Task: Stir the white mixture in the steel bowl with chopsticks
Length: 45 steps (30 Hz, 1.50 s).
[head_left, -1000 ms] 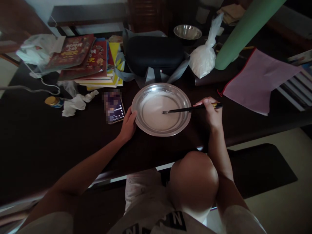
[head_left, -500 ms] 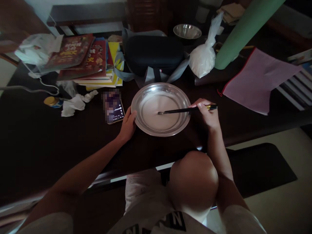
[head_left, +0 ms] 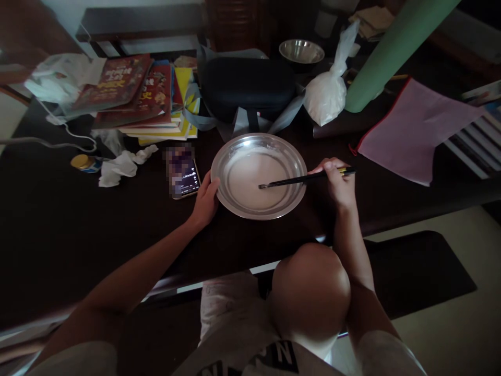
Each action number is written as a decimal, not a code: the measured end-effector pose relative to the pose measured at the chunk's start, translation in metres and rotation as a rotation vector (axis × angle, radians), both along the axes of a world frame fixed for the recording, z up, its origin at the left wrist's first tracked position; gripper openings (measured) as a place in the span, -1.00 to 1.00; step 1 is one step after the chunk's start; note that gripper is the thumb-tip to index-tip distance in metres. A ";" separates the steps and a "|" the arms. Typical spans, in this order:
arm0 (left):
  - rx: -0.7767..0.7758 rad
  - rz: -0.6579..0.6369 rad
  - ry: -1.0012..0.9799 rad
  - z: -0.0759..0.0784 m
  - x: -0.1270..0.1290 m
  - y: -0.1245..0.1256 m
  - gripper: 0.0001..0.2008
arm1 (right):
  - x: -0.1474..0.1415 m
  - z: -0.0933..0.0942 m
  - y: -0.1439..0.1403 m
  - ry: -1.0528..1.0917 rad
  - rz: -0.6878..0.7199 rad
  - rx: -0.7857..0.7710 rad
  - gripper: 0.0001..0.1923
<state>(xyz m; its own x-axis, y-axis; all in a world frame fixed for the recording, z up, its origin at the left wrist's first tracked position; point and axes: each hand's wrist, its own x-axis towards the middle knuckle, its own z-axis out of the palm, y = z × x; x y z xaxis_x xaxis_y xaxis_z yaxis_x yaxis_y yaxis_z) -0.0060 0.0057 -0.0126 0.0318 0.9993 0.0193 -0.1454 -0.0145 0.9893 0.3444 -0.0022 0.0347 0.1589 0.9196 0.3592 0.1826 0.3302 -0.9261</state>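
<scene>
A wide metal bowl point(head_left: 259, 213) stands on the dark table, with a pale, milky liquid point(head_left: 254, 167) in its bottom. My left hand point(head_left: 205, 201) is closed on the bowl's left rim, thumb on top and fingers at the outer side. In my right hand point(head_left: 340, 183), at the bowl's right side, is a pair of black chopsticks point(head_left: 301, 178) with gold bands near the upper end. They slant across the right rim, and their wet tips are in the liquid near the middle of the bowl.
Left of the bowl lies a lit phone point(head_left: 183, 175), beyond it crumpled tissue point(head_left: 117, 168) and a yellow-lidded jar point(head_left: 84, 163). Behind stand stacked books point(head_left: 125, 89), a black case point(head_left: 248, 83), a tied bag of white powder point(head_left: 325, 99) and a second metal bowl point(head_left: 301, 51). A pink pouch point(head_left: 415, 130) lies right.
My right hand has shifted slightly right, and the chopstick tips have moved a little right and down in the liquid. The left hand and the bowl stay nearly where they were.
</scene>
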 end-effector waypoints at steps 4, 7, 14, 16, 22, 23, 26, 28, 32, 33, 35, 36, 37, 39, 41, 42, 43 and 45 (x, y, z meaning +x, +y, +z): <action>-0.025 0.002 -0.026 0.001 0.000 -0.001 -0.49 | -0.001 0.001 0.000 -0.048 0.047 -0.006 -0.55; -0.019 -0.008 -0.021 0.000 0.000 -0.001 -0.48 | -0.001 0.000 0.000 0.017 -0.027 0.010 -0.56; 0.003 -0.011 -0.006 -0.003 -0.001 0.002 -0.48 | -0.001 0.000 0.002 -0.024 0.035 0.010 -0.56; -0.001 -0.009 -0.012 -0.004 -0.001 0.002 -0.47 | 0.000 -0.001 0.002 0.027 -0.017 0.023 -0.56; -0.029 0.005 -0.043 0.000 0.000 0.000 -0.51 | 0.000 -0.001 0.001 -0.016 0.096 0.009 -0.60; -0.034 0.008 -0.047 0.001 0.001 -0.001 -0.52 | 0.000 -0.001 0.001 -0.016 0.070 0.016 -0.58; -0.034 0.019 -0.053 0.002 0.002 -0.001 -0.51 | -0.001 0.000 0.001 0.036 -0.027 0.010 -0.53; -0.036 0.022 -0.060 0.002 0.002 -0.001 -0.50 | -0.002 0.001 0.001 0.033 -0.003 -0.012 -0.53; -0.041 0.019 -0.063 0.000 0.001 0.000 -0.52 | -0.002 0.002 0.001 -0.037 0.060 -0.004 -0.54; -0.038 0.017 -0.058 0.000 0.000 0.000 -0.52 | -0.002 0.002 0.001 -0.028 0.031 0.004 -0.54; -0.027 0.008 -0.042 -0.001 -0.001 0.001 -0.53 | -0.001 0.001 0.001 0.018 -0.026 0.004 -0.53; -0.018 0.004 -0.031 -0.002 -0.001 0.001 -0.53 | -0.001 0.001 0.001 0.036 -0.029 -0.002 -0.53; -0.011 0.000 -0.022 -0.002 -0.002 0.001 -0.53 | -0.001 0.000 0.001 0.040 -0.008 -0.009 -0.54; -0.004 -0.003 -0.012 -0.002 -0.002 0.001 -0.54 | -0.001 0.000 0.001 0.011 0.065 -0.011 -0.57; -0.012 0.003 -0.018 -0.002 -0.002 0.001 -0.53 | 0.000 -0.001 0.001 -0.017 0.089 0.008 -0.60; -0.019 0.005 -0.028 -0.002 -0.002 0.002 -0.53 | 0.000 -0.001 0.001 -0.011 0.066 0.021 -0.61; -0.025 0.005 -0.038 -0.002 -0.001 0.002 -0.53 | 0.000 -0.002 0.001 0.008 0.029 0.029 -0.61; -0.035 0.006 -0.052 -0.001 -0.001 0.001 -0.52 | 0.001 -0.002 0.001 0.049 -0.028 0.024 -0.60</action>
